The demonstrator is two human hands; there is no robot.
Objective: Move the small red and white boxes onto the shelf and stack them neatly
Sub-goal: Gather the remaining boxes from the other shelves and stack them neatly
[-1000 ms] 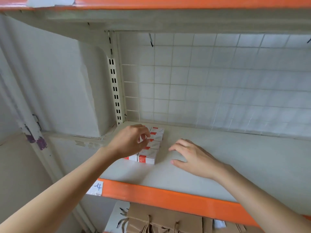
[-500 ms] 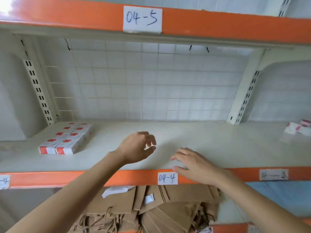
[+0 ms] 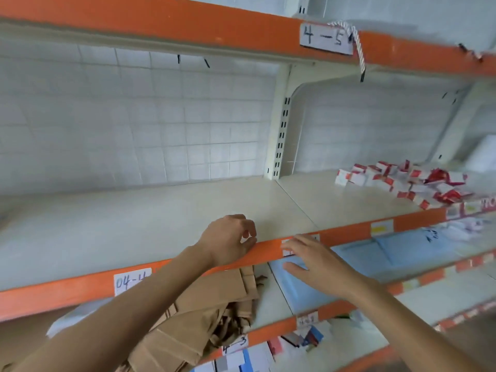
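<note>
Now hovering at the orange rail (image 3: pixel 271 249) of the shelf (image 3: pixel 150 224): left hand (image 3: pixel 228 241) with fingers loosely curled on nothing, right hand (image 3: pixel 318 264) with fingers spread, also holding nothing. Lying well beyond the rail, up and to the right past the upright (image 3: pixel 281 135): the boxes (image 3: pixel 397 181), in a jumbled heap running roughly along the rail. Being nearer, the right hand probably reaching first, rightward and away.
</note>
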